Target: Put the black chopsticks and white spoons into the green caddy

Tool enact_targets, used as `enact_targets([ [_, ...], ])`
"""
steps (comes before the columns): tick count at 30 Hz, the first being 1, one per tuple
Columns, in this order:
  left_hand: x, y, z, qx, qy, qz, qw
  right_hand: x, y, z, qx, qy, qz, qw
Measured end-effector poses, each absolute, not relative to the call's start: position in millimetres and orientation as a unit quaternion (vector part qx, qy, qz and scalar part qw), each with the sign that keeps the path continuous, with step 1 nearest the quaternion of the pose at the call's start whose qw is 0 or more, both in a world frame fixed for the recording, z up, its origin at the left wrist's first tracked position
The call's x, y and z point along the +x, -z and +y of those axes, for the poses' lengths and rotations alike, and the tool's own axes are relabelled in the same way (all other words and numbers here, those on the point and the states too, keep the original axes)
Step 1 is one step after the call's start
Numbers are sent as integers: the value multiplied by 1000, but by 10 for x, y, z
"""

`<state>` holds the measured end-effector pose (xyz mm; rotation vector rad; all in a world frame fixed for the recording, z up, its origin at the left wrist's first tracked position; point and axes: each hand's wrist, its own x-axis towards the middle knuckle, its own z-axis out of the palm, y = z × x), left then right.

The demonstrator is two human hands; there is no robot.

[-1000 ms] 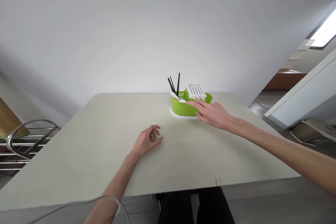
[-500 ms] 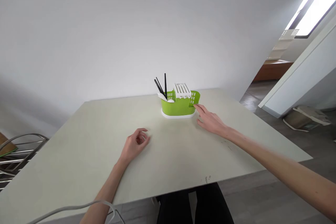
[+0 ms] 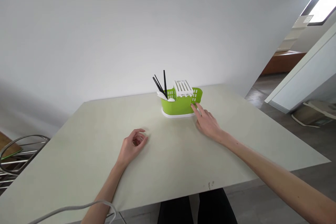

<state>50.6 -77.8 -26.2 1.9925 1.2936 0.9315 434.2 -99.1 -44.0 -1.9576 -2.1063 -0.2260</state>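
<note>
A green cutlery holder (image 3: 178, 106) with a white base and a white slotted top (image 3: 183, 88) stands near the back of the table. Black chopsticks (image 3: 165, 84) and white spoons (image 3: 162, 95) lean out of its left compartment. My right hand (image 3: 207, 121) is at the holder's right front, its fingers spread and the fingertips at the low front edge of the right compartment. Nothing shows in that hand. My left hand (image 3: 133, 146) rests on the table at left, fingers loosely curled with a gap between thumb and forefinger, holding nothing visible.
The pale table (image 3: 105, 119) meets a white wall (image 3: 126, 35) at the back. A grey cable (image 3: 76, 207) crosses the lower left. A metal rack (image 3: 23, 157) stands beyond the table's left edge. Past the right edge, a bin-like object (image 3: 309, 113) sits on the floor.
My right hand has shifted slightly and its fingers are more spread, now against the holder's right front. My left hand stays in place. The view has turned a little.
</note>
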Motion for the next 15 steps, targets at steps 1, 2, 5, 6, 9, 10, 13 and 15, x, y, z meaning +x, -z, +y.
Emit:
enact_targets([
  [1, 498, 263, -773, 747, -349, 486, 291, 4356, 455, -977, -673, 82, -723, 131],
  [2, 490, 265, -767, 746, -348, 487, 292, 4376, 469, -961, -674, 85, -722, 133],
  [5, 475, 272, -753, 745, -347, 490, 291, 4478, 500, -910, -679, 86, -717, 131],
  [6, 475, 271, -752, 745, -346, 491, 291, 4526, 507, -895, -681, 83, -716, 130],
  [9, 499, 255, -761, 745, -344, 493, 291, 4714, 517, -858, -692, 74, -707, 129],
  [10, 514, 246, -767, 744, -344, 494, 291, 4789, 517, -848, -696, 72, -703, 129],
  [13, 561, 218, -780, 739, -345, 496, 298, 5036, 516, -820, -709, 71, -690, 127],
  [15, 577, 207, -781, 736, -346, 497, 304, 5207, 522, -802, -721, 67, -678, 126],
])
